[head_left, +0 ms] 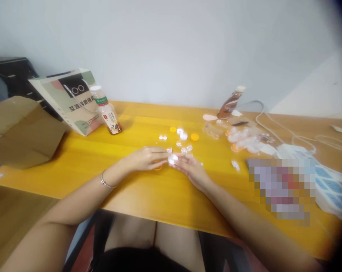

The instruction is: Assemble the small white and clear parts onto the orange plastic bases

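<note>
Over the middle of the table, my left hand (146,158) and my right hand (192,170) meet at a small white round piece (173,159), fingertips of both closed on it. Blur hides its finer detail. Partly under my left hand lies an orange round piece (157,166). Just beyond the fingers are several small white pieces with printed marks (190,148). Farther back lie white discs (183,136), an orange disc (195,137), a second orange disc (173,129) and a pair of tiny white pieces (163,137).
A brown paper bag (20,132), a printed bag (74,102) and a bottle (110,113) stand at left. To the right are a brown drink bottle (230,104), a heap of orange and clear parts (244,139), cables (287,130), a blurred-out object (281,189) and a blue-white packet (330,185).
</note>
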Demonstrator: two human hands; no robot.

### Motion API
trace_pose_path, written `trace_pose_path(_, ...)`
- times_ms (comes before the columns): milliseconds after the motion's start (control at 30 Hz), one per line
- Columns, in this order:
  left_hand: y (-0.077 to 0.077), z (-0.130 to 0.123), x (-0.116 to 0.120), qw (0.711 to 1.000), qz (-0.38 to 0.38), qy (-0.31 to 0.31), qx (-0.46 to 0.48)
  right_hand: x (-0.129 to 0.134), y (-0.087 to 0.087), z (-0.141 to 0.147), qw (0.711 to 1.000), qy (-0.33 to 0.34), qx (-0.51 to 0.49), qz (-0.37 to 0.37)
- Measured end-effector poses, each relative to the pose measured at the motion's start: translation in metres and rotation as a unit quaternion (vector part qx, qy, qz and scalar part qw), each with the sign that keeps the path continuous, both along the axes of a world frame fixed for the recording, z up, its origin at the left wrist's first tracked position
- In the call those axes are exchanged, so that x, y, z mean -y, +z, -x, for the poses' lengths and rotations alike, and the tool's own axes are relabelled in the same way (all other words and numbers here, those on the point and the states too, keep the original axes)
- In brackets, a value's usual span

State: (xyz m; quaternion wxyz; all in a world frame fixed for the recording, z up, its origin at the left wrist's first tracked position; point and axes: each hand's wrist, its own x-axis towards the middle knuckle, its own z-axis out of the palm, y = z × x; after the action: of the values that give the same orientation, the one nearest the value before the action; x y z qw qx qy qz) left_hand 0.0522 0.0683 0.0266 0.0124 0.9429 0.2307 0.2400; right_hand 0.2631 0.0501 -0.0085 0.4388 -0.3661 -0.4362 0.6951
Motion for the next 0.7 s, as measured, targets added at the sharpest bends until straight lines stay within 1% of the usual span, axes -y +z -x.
trace_pose_path(67,0.009,0.004,0.003,0.998,0.054,0.038,-0.002,-0.002,-0.001,-0.002,1.0,-0.017,-0.004,0.009)
trace_pose_path(133,0.016,0.007,0.007,0.992,0.105,0.058,-0.041,-0.004,-0.002,-0.003,1.0,-0.025,-0.001,0.011)
trace_pose_path(200,0.017,0.008,0.008,0.983,0.151,0.05,-0.091,-0.005,-0.004,-0.004,1.0,-0.025,0.012,0.007)
trace_pose_path(267,0.014,0.008,0.008,0.974,0.195,0.035,-0.107,-0.007,-0.006,-0.004,0.999,-0.026,0.028,-0.003)
trace_pose_path(333,0.009,0.007,0.005,0.967,0.243,0.031,-0.069,-0.008,-0.007,-0.004,0.999,-0.03,0.04,-0.019)
trace_pose_path(400,0.006,0.007,0.0,0.949,0.313,0.041,0.02,-0.008,-0.007,-0.003,0.997,-0.038,0.05,-0.042)
trace_pose_path(467,0.005,0.006,-0.003,0.909,0.4,0.042,0.113,-0.007,-0.005,-0.003,0.995,-0.051,0.063,-0.063)
trace_pose_path(533,0.005,0.004,-0.006,0.866,0.468,0.03,0.171,-0.005,-0.002,-0.002,0.992,-0.065,0.078,-0.078)
trace_pose_path(600,0.005,0.002,-0.007,0.843,0.499,0.022,0.201,-0.003,0.001,-0.001,0.989,-0.074,0.09,-0.089)
trace_pose_path(700,0.004,-0.002,-0.006,0.832,0.507,0.023,0.225,0.0,0.003,0.001,0.986,-0.085,0.097,-0.106)
